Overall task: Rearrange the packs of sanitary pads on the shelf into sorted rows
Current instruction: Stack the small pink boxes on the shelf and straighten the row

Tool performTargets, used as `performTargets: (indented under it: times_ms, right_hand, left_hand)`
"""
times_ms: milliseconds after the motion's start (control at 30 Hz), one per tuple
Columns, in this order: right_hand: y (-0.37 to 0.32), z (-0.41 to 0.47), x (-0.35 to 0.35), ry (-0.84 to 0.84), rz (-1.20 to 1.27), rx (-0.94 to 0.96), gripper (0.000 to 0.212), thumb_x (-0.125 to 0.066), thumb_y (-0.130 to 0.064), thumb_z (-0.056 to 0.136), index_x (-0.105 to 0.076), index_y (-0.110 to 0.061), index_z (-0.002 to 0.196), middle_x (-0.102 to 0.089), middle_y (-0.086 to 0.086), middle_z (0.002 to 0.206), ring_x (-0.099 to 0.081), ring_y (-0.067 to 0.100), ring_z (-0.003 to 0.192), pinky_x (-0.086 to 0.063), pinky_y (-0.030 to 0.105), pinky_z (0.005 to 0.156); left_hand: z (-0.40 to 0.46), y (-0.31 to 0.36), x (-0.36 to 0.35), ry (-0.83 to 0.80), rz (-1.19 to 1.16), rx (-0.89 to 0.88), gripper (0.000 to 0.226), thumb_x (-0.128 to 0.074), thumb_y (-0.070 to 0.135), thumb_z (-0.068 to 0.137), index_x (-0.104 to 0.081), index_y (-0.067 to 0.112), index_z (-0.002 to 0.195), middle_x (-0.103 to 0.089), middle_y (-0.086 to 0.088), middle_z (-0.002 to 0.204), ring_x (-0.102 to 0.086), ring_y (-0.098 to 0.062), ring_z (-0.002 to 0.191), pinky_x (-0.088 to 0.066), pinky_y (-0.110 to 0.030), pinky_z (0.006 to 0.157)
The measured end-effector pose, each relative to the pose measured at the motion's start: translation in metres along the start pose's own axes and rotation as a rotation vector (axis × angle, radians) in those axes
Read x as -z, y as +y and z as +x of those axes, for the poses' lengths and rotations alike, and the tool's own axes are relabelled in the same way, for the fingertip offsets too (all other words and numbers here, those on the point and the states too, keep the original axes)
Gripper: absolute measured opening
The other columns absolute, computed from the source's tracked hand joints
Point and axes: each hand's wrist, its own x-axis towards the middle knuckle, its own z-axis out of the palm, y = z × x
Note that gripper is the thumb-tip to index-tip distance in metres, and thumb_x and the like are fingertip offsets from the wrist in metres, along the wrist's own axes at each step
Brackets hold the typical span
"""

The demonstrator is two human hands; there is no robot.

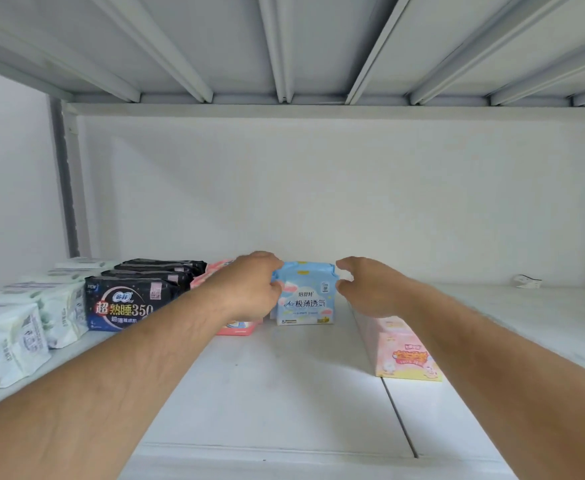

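A light blue pack [305,299] stands upright in the middle of the white shelf [284,393], near the back wall. My left hand [249,289] holds its left edge, fingers curled round it. My right hand [367,289] is at the pack's right edge with curled fingers that touch it or hover just beside it. To the left run rows of pale green packs [10,337], black packs [128,303] and pink packs [235,329], the pink row mostly hidden behind my left forearm. A pale pink and yellow pack [405,355] lies to the right, under my right wrist.
A small white paper scrap [528,281] lies at the back right of the shelf. The upper shelf's ribbed underside [284,46] hangs close overhead. A grey upright post [66,188] stands at the back left. A seam [401,420] runs through the shelf boards.
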Motion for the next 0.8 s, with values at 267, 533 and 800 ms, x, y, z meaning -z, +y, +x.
performTargets:
  times_ms: [267, 533, 800]
  right_hand:
    - [0.015, 0.034, -0.006, -0.08, -0.094, 0.058, 0.041, -0.039, -0.019, 0.102, -0.042, -0.014, 0.142, -0.053, 0.007, 0.14, -0.054, 0.026, 0.124, -0.046, 0.036, 0.1]
    - [0.013, 0.059, -0.014, -0.146, -0.192, 0.104, 0.036, -0.044, -0.033, 0.101, -0.049, -0.015, 0.132, -0.055, 0.003, 0.129, -0.052, 0.026, 0.117, -0.039, 0.03, 0.086]
    - [0.011, 0.063, -0.024, -0.173, -0.289, 0.105, 0.053, -0.037, -0.03, 0.105, -0.026, -0.017, 0.155, -0.031, 0.001, 0.16, -0.032, 0.022, 0.144, -0.029, 0.03, 0.113]
  left_hand:
    - [0.036, -0.006, -0.011, -0.095, 0.189, 0.057, 0.023, -0.039, 0.019, 0.09, -0.055, 0.027, 0.105, -0.06, 0.005, 0.108, -0.06, -0.02, 0.093, -0.054, -0.04, 0.083]
    - [0.062, -0.016, -0.01, -0.148, 0.212, 0.014, 0.034, -0.029, 0.028, 0.1, -0.057, 0.018, 0.117, -0.06, 0.001, 0.12, -0.058, -0.023, 0.109, -0.049, -0.04, 0.094]
    - [0.071, -0.026, -0.019, -0.22, 0.291, -0.074, 0.034, -0.029, 0.032, 0.103, -0.058, 0.023, 0.12, -0.062, 0.0, 0.112, -0.058, -0.019, 0.095, -0.05, -0.034, 0.083]
